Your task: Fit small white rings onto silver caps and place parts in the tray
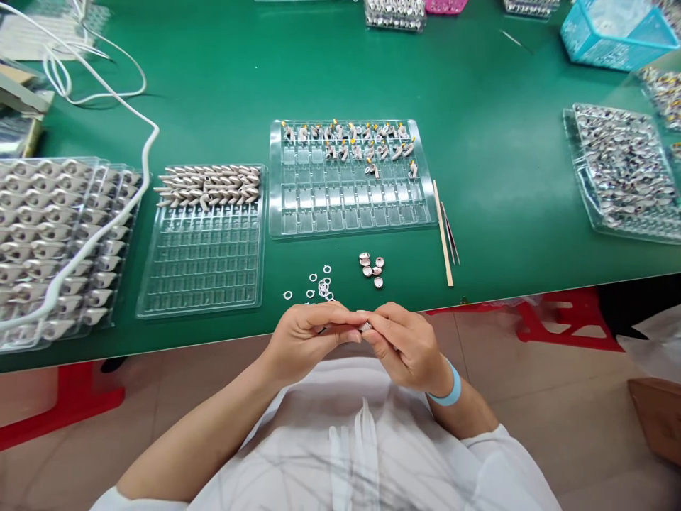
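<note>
Green tabletop [494, 156], pale tiled floor [505, 383], red stools [79, 399] either side

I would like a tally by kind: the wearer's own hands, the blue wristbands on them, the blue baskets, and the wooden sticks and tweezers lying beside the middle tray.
Hands (left hand, right hand): 2
Blue wristband, on the right wrist: 1
Blue basket: 1
Wooden stick: 1
Tweezers, one pair: 1
Total: 6

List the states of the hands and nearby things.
Left hand: pinching a small part
Right hand: pinching the same part
Small part: gripped, mostly hidden
Middle tray: partly filled
Tray to its left: partly filled
White rings: loose, some overlapping
Round pieces: loose, clustered
Tweezers: lying untouched
Wooden stick: lying untouched
</note>
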`<act>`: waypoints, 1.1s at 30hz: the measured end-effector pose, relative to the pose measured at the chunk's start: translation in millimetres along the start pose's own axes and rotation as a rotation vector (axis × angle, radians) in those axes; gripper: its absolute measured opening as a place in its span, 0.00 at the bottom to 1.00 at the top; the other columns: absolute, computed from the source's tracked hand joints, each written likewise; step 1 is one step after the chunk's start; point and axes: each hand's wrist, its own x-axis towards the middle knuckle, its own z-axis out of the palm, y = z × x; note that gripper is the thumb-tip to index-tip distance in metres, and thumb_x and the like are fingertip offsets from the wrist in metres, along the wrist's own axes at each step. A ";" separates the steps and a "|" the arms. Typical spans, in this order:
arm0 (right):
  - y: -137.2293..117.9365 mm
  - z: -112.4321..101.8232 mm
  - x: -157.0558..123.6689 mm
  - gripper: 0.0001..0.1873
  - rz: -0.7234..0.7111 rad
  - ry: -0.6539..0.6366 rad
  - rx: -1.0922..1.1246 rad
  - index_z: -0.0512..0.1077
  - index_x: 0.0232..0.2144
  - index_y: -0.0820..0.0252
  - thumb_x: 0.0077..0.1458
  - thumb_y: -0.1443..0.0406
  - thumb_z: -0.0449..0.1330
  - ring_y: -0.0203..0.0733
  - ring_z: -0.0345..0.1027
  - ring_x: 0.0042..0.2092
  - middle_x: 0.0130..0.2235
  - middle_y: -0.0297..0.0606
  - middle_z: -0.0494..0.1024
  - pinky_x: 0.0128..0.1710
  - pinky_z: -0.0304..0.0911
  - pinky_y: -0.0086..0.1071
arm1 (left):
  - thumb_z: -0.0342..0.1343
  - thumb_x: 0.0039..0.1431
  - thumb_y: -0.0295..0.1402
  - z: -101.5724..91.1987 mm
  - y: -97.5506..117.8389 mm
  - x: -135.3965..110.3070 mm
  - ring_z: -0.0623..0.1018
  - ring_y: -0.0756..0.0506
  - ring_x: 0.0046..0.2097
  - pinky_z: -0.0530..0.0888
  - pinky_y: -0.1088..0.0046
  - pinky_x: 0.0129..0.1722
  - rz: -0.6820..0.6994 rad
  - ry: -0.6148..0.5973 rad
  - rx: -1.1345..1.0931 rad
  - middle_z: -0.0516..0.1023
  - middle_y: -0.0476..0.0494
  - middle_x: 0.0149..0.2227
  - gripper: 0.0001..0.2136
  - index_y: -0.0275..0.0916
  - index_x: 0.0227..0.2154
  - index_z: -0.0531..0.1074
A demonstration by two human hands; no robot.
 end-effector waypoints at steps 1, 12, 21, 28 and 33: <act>0.0 0.2 -0.4 0.16 -0.011 -0.002 -0.005 0.67 0.49 0.63 0.58 0.71 0.53 0.36 0.65 0.32 0.32 0.40 0.72 0.28 0.66 0.29 | 0.63 0.51 0.25 0.7 0.6 -0.6 0.79 0.47 0.31 0.80 0.71 0.30 -0.040 0.006 -0.047 0.80 0.41 0.31 0.07 0.36 0.35 0.79; 0.8 2.1 -5.3 0.16 -0.078 0.002 -0.086 0.65 0.50 0.62 0.58 0.69 0.53 0.36 0.65 0.31 0.33 0.40 0.73 0.27 0.64 0.29 | 0.63 0.50 0.22 4.0 7.0 -5.0 0.79 0.49 0.36 0.80 0.73 0.36 -0.284 -0.003 -0.258 0.78 0.45 0.34 0.12 0.36 0.39 0.74; 1.5 -0.1 -4.3 0.14 -0.097 -0.039 -0.032 0.68 0.45 0.65 0.55 0.70 0.55 0.35 0.65 0.30 0.32 0.40 0.73 0.26 0.61 0.29 | 0.65 0.47 0.23 1.8 8.2 -5.2 0.78 0.51 0.33 0.78 0.73 0.36 -0.441 0.005 -0.350 0.78 0.47 0.30 0.09 0.35 0.33 0.74; 1.3 -0.4 -5.5 0.13 -0.066 -0.073 -0.012 0.69 0.44 0.63 0.55 0.70 0.54 0.34 0.64 0.29 0.31 0.38 0.73 0.25 0.61 0.29 | 0.66 0.46 0.24 0.8 12.6 -1.1 0.76 0.52 0.29 0.75 0.77 0.29 -0.517 -0.015 -0.285 0.78 0.47 0.27 0.11 0.34 0.33 0.73; -0.1 0.3 -7.0 0.13 -0.082 -0.064 -0.042 0.68 0.45 0.65 0.55 0.70 0.54 0.35 0.64 0.29 0.31 0.39 0.73 0.26 0.62 0.29 | 0.66 0.46 0.24 -0.5 9.2 -2.1 0.76 0.52 0.28 0.75 0.76 0.30 -0.551 -0.031 -0.336 0.77 0.48 0.27 0.11 0.34 0.34 0.73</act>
